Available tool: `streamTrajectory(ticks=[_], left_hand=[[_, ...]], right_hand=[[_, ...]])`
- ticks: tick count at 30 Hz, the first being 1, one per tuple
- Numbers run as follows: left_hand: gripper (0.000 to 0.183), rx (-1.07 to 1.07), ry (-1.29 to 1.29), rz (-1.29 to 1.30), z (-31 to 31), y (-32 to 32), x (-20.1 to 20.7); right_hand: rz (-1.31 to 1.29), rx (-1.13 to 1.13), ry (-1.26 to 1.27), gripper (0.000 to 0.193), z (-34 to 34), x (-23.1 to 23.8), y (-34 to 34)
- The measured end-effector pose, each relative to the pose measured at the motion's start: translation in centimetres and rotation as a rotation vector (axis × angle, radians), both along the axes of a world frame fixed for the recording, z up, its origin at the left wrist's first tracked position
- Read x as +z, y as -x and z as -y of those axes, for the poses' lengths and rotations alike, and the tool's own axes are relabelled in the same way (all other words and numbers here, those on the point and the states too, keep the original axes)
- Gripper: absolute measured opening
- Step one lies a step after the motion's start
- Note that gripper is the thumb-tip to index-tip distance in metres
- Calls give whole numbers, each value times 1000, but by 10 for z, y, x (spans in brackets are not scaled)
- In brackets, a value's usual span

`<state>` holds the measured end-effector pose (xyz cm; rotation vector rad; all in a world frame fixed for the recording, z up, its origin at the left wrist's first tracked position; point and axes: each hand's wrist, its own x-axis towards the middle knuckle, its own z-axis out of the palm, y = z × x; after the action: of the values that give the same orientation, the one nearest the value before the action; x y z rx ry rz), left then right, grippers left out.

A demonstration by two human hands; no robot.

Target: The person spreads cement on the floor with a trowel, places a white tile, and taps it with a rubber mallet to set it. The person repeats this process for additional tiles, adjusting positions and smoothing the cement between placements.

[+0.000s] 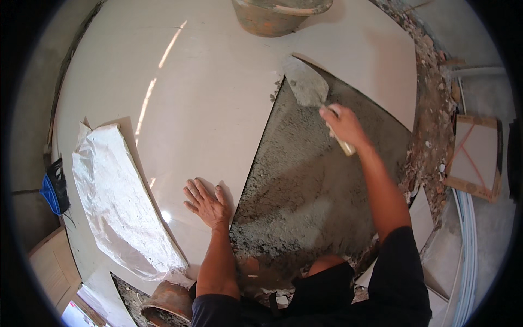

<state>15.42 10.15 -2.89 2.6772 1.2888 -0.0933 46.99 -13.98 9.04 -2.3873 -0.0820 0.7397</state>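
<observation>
My right hand (344, 126) is closed around the handle of a trowel (306, 84). The trowel's grey, mortar-smeared blade lies at the far corner of a bed of wet mortar (310, 169), where two laid tiles meet. Its tip reaches over the tile edge. My left hand (208, 204) rests flat on a large cream floor tile (207, 120), fingers spread, just left of the mortar's edge. Nothing is in that hand. Crumbs of mortar sit on the tile edge near the blade.
A mortar-stained bucket (267, 19) stands on the far tiles. At left lies a white woven sack (122, 201); a second bucket (169, 302) is near my left elbow. Rubble (433, 117) lines the right side, beside a tile carton (473, 155) and long pale pipes (467, 245).
</observation>
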Motion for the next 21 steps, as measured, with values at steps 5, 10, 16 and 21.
streamTrajectory(ticks=[5,10,16,21], left_hand=[[70,-2,3,11,0,1,-1],[71,9,29,-20,0,2,1],[72,23,50,-51,0,-4,10],[74,44,114,-99,0,-7,18]], right_hand=[[-70,282,43,51,0,-10,-37],[-209,758,134,45,57,52,33],[469,308,213,49,58,153,-15],[925,468,486,51,-61,175,-169]])
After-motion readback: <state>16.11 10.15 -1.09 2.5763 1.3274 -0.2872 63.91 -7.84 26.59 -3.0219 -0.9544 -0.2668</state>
